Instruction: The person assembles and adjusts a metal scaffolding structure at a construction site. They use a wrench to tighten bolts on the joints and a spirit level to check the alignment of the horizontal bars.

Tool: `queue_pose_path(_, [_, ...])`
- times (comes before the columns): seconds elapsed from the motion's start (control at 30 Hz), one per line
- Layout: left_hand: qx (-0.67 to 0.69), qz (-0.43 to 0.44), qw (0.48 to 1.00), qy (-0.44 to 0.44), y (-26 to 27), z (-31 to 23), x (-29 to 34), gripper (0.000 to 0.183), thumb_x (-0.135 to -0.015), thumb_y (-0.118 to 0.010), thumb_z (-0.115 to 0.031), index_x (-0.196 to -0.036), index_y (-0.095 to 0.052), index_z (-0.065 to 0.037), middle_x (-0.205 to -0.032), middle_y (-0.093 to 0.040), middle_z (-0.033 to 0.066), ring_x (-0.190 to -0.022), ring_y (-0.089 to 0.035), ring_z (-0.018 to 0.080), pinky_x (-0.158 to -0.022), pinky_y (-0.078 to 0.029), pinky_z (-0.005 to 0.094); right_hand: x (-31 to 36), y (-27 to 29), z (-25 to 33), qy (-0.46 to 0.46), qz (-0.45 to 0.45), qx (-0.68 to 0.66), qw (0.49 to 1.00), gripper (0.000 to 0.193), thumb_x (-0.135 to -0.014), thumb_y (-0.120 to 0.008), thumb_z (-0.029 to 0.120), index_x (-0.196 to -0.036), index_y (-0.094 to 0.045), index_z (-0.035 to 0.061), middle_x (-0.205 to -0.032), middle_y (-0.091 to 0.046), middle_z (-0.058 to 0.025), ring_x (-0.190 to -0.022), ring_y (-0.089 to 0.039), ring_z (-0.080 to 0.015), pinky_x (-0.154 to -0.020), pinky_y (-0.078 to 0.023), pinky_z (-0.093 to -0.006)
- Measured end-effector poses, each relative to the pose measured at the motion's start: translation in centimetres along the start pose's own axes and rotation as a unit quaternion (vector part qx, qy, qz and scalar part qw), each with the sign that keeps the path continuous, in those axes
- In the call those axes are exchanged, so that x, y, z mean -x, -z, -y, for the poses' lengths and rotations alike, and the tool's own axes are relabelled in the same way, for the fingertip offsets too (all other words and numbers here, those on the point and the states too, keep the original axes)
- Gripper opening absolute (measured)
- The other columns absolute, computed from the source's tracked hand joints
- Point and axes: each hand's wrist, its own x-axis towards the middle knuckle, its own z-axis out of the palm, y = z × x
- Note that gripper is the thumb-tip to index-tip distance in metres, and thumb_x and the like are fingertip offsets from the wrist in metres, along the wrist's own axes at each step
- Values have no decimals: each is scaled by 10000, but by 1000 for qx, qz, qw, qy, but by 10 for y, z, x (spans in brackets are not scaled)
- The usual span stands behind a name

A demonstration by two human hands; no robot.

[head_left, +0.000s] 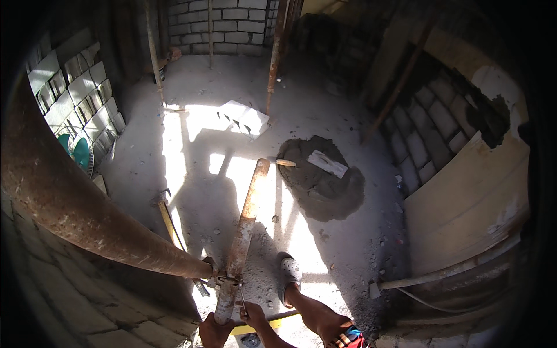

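Note:
My left hand (216, 332) is closed round the low end of a rusty, whitish-stained steel pipe (250, 200). A scaffold clamp (225, 279) joins that pipe to a thicker-looking rusty pipe (116, 232) coming in from the left. My right hand (254, 315), just right of the pipe, is closed on a thin metal tool (242, 296) that reaches up to the clamp. It looks like a wrench, though its head is too small to make out.
Wet mortar (313, 194) lies on the dusty floor with a trowel (326, 163) on it. A hammer-like tool (170, 220) rests left of the pipe. White blocks (243, 118) lie farther off. Upright props (276, 64) stand behind; a yellow bar (282, 319) is near my foot (289, 272).

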Motion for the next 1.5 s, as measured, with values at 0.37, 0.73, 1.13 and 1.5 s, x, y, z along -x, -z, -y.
queue_pose_path(0.37, [-33,-52,998,-11,-4,-5,2,433,-625,-819,-355,-848,-684,-9,-746,-707,218,-709,-719,388,-655,-577,463,79,-34,-38,445,-109,396,796,437,-1072,-403,342,-893,-627,12,-844,-624,-161,-763,-614,-296,-721,-482,-398])
queue_pose_path(0.73, [-49,-1,999,-4,6,-13,6,483,-701,-786,-405,-984,-664,-33,-817,-721,215,-793,-718,392,-733,-583,470,300,-151,26,377,-22,458,805,430,-987,-586,131,-1384,-460,23,-729,-516,-23,-633,-467,-94,-599,-414,-285])
queue_pose_path(1.13, [-67,-53,996,-33,-3,-3,6,441,-683,-779,-401,-933,-666,-57,-784,-714,217,-753,-714,411,-700,-583,502,303,-198,147,206,18,556,805,366,-929,-508,65,-1286,-587,39,-735,-584,-75,-492,-479,-76,-392,-348,-254])
queue_pose_path(1.5, [-54,-59,997,-19,-6,0,4,454,-659,-809,-390,-947,-671,-67,-819,-727,194,-772,-724,393,-720,-591,489,251,-203,183,502,-209,555,629,382,-997,-592,376,-855,-597,21,-663,-576,-73,-523,-558,-176,-503,-451,-356])
